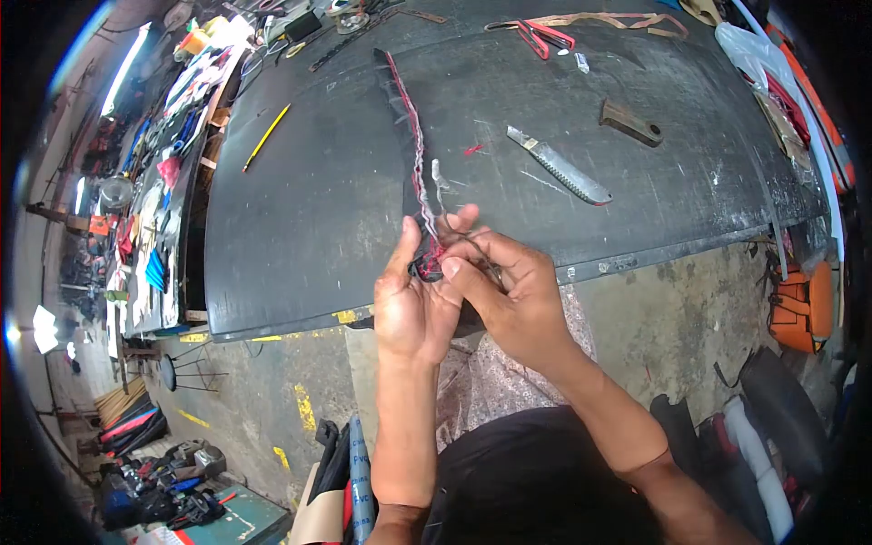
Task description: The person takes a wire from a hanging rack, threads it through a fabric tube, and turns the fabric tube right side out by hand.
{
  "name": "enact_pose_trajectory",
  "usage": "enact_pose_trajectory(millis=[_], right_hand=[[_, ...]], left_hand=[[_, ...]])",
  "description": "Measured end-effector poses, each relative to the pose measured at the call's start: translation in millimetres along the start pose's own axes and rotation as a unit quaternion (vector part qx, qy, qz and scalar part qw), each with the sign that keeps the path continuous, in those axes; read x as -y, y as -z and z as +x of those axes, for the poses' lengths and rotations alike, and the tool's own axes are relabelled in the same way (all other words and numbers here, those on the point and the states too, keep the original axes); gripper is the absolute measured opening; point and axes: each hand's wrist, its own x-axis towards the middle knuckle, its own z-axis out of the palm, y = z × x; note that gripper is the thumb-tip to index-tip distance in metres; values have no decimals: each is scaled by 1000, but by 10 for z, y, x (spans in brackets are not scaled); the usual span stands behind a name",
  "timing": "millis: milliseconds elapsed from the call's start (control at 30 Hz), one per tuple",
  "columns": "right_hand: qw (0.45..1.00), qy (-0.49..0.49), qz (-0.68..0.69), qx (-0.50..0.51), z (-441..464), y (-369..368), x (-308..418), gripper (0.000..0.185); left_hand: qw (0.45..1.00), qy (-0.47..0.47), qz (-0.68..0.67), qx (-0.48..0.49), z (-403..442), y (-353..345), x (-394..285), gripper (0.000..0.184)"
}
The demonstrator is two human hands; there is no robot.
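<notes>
A long dark strip with red and white threads along it runs from the back of the dark table to my hands. Its near end, with pink-red stitching, lies in the palm of my left hand, whose fingers are curled round it. My right hand pinches at the right side of that end, thumb against fingers. A thin dark cord passes over the right fingers and leads up to a small white piece. What exactly sits between the right fingertips is hidden.
On the dark table lie a yellow pencil, a utility knife, a metal block and red-handled scissors. Red thread scraps lie near the knife. An orange bag is at the right.
</notes>
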Motion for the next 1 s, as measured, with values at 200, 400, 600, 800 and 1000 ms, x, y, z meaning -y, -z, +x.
enact_pose_trajectory(millis=[200, 400, 600, 800, 1000], right_hand=[[994, 34, -94, -46, 12, -133, 31, 15], [993, 41, -89, -60, 68, -178, -68, 14], [991, -40, -131, 1, 124, -156, 87, 13], [986, 0, -166, 22, 146, -218, 9, 14], [951, 58, -301, 34, 142, -226, 90, 14]], left_hand=[[995, -31, 87, -39, -83, 29, 9, 52], [978, -24, 181, -97, -130, -4, -57, 56], [796, -264, 499, -220, -348, -35, -222, 32], [563, -381, 733, -26, -519, -232, -525, 16], [567, -332, 753, -40, -546, -232, -535, 8]])
